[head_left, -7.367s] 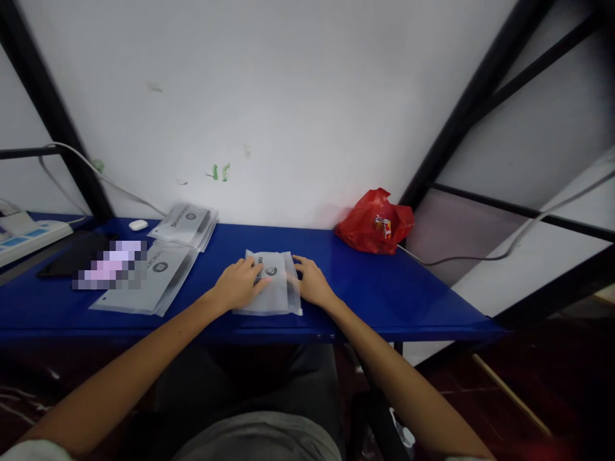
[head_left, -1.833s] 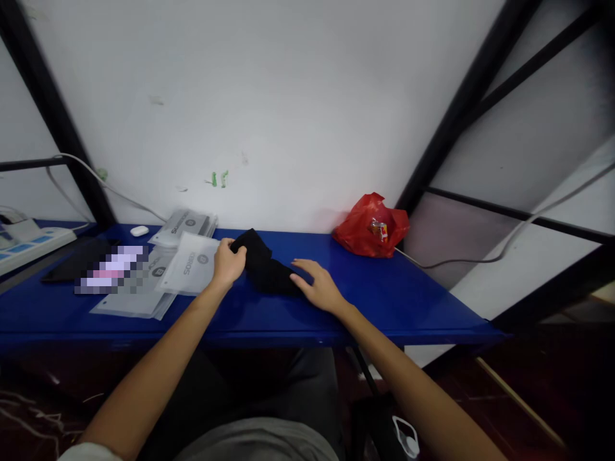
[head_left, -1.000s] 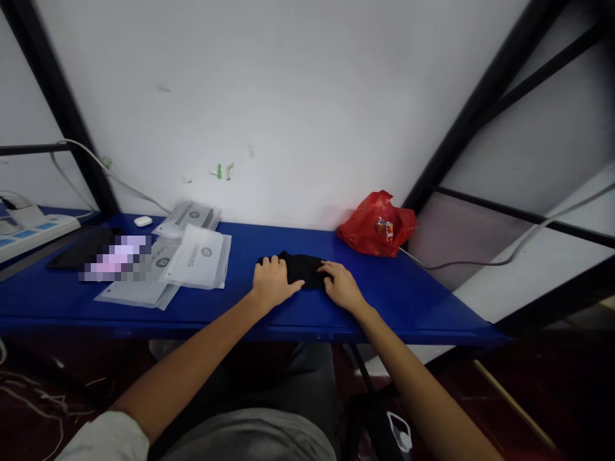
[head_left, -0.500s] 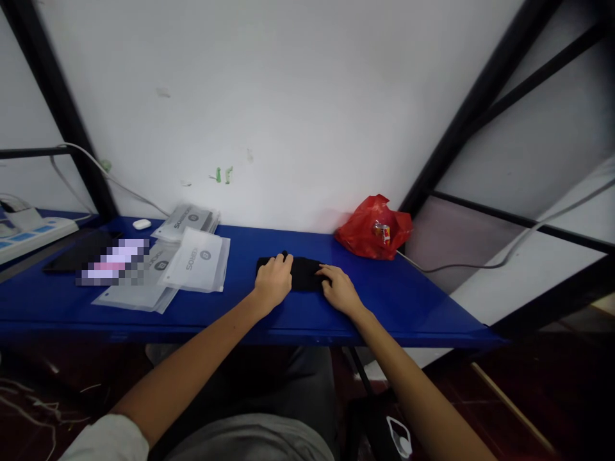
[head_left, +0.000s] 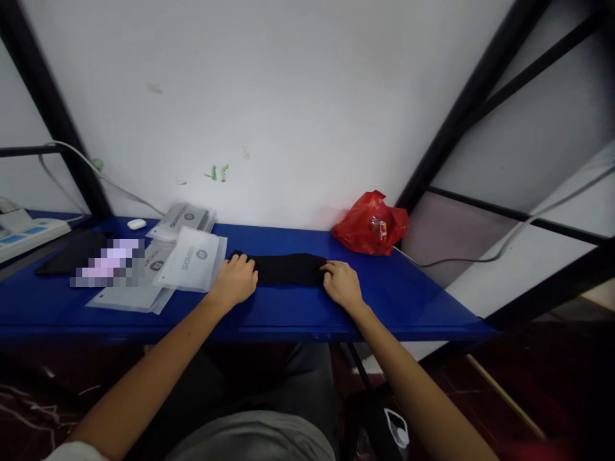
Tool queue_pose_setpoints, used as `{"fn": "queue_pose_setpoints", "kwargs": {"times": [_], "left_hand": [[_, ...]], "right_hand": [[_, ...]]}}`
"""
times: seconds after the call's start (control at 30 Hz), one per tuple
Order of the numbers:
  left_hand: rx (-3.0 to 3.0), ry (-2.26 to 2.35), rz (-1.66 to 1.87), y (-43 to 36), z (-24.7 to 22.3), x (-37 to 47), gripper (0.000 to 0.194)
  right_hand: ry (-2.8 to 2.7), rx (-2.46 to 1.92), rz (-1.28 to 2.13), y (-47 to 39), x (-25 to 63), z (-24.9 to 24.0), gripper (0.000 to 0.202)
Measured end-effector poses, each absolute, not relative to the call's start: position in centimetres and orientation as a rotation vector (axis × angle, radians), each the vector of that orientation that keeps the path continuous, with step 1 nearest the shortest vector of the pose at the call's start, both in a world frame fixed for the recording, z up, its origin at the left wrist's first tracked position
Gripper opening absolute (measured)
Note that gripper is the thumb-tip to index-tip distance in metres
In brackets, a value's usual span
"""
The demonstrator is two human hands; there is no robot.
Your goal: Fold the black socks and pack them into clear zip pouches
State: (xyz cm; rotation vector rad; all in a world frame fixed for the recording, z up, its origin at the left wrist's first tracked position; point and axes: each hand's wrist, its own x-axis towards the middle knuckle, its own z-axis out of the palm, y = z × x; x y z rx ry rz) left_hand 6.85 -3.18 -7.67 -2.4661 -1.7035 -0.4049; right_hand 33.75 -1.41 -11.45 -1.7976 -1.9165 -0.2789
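We have our left hand (head_left: 235, 282) and right hand (head_left: 342, 283) flat on the two ends of a black cloth (head_left: 287, 268) that lies on the blue tabletop (head_left: 288, 307) between them; the fingers of both hands are spread and press down, closing on nothing. Half a second ago the hands sat close together on a short, bunched strip of that cloth; now they stand well apart and the cloth reaches from one hand to the other as a long, flat band, so we judge that it has been drawn out and smoothed along its length. Just beside our left hand, on its outer side, lies a white pouch (head_left: 191, 259) atop a stack of similar pouches (head_left: 129, 291), where it has stayed for the last second; beyond these lies a small white earbud case (head_left: 137, 224) near the wall. Past our right hand, against the wall, sits a red plastic bag (head_left: 371, 224), apart from the cloth.
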Motion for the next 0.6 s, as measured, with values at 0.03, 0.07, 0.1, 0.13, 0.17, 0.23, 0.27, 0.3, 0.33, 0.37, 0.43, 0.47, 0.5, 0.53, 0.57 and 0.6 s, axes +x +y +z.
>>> {"fn": "queue_pose_setpoints", "kwargs": {"times": [0.03, 0.07, 0.1, 0.13, 0.17, 0.23, 0.27, 0.3, 0.33, 0.37, 0.43, 0.47, 0.5, 0.53, 0.57, 0.6], "left_hand": [[-2.498, -1.713, -0.351, -3.0, -8.1, 6.9, 0.033], [-2.524, -1.717, -0.325, -2.7, -8.3, 6.8, 0.033], [-2.538, -1.718, -0.320, -2.4, -8.3, 6.8, 0.033], [-2.533, -1.718, -0.331, -2.0, -8.2, 6.7, 0.034], [-2.512, -1.721, -0.350, -1.5, -8.1, 6.6, 0.034], [-2.467, -1.728, -0.371, -0.4, -7.6, 6.3, 0.035], [-2.470, -1.734, -0.357, 0.2, -7.3, 6.1, 0.036], [-2.491, -1.746, -0.324, 0.8, -7.1, 5.9, 0.036], [-2.526, -1.767, -0.274, 1.3, -6.9, 5.7, 0.036], [-2.563, -1.792, -0.218, 1.9, -6.8, 5.5, 0.036], [-2.619, -1.827, -0.135, 2.8, -6.7, 5.1, 0.032], [-2.635, -1.837, -0.120, 3.2, -6.6, 4.9, 0.030], [-2.648, -1.846, -0.114, 3.6, -6.6, 4.8, 0.029], [-2.657, -1.855, -0.116, 3.9, -6.5, 4.7, 0.028], [-2.662, -1.867, -0.123, 4.2, -6.5, 4.6, 0.028], [-2.664, -1.881, -0.132, 4.4, -6.4, 4.5, 0.029]], "right_hand": [[-1.898, -1.820, -0.274, -1.3, 33.8, -11.3, 0.030], [-1.882, -1.838, -0.268, -1.2, 33.8, -11.2, 0.028], [-1.865, -1.851, -0.262, -1.0, 33.8, -11.0, 0.027], [-1.852, -1.852, -0.257, -0.8, 33.6, -10.7, 0.026], [-1.853, -1.837, -0.256, -0.5, 33.4, -10.4, 0.025], [-1.910, -1.763, -0.249, 0.1, 32.9, -9.8, 0.026], [-1.965, -1.721, -0.236, 0.5, 32.6, -9.5, 0.028], [-2.032, -1.690, -0.210, 0.9, 32.4, -9.2, 0.029], [-2.102, -1.679, -0.165, 1.3, 32.3, -8.9, 0.031], [-2.166, -1.688, -0.103, 1.8, 32.2, -8.7, 0.032], [-2.258, -1.732, 0.029, 2.8, 32.2, -8.1, 0.034], [-2.286, -1.751, 0.083, 3.2, 32.2, -7.9, 0.033], [-2.302, -1.765, 0.120, 3.6, 32.3, -7.6, 0.031], [-2.310, -1.773, 0.142, 4.0, 32.4, -7.4, 0.028], [-2.314, -1.778, 0.153, 4.3, 32.5, -7.1, 0.026], [-2.317, -1.784, 0.165, 4.5, 32.5, -6.9, 0.026]]}}
